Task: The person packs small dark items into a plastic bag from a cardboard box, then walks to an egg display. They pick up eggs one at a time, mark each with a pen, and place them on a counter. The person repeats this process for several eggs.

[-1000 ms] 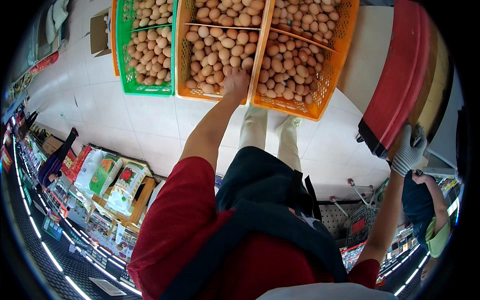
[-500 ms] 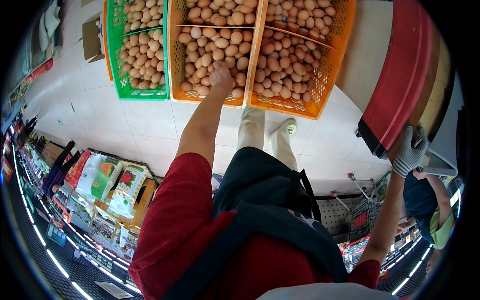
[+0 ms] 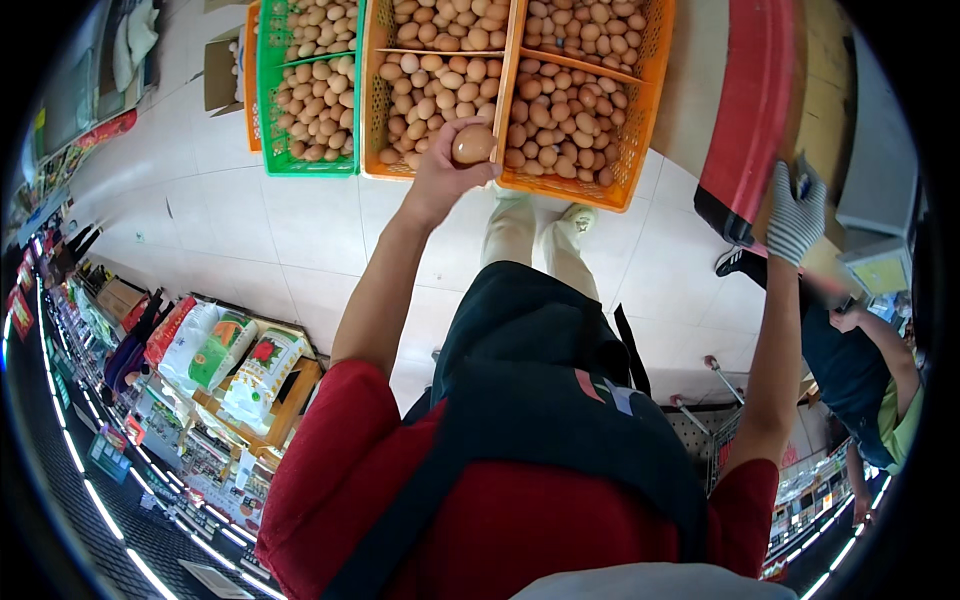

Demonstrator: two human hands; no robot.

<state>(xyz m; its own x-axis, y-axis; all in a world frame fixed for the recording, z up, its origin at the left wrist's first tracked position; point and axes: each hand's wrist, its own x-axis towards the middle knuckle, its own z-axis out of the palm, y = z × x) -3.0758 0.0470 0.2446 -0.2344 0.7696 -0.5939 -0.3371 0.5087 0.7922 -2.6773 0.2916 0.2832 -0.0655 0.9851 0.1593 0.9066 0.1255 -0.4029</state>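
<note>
By the bare left hand (image 3: pixel 452 172), one brown egg (image 3: pixel 472 145), already out, is being grasped over the orange divided crate's (image 3: pixel 371 112) near edge, many eggs (image 3: pixel 432 95) being left inside, while the gloved right hand (image 3: pixel 797 215) is being held by the red-edged bench (image 3: pixel 748 95), its grip unclear.

Crates (image 3: pixel 650 95) of loose eggs (image 3: pixel 441 86) and printed bags (image 3: pixel 266 376) on a wooden stand (image 3: pixel 304 384) mark this as a shop.
</note>
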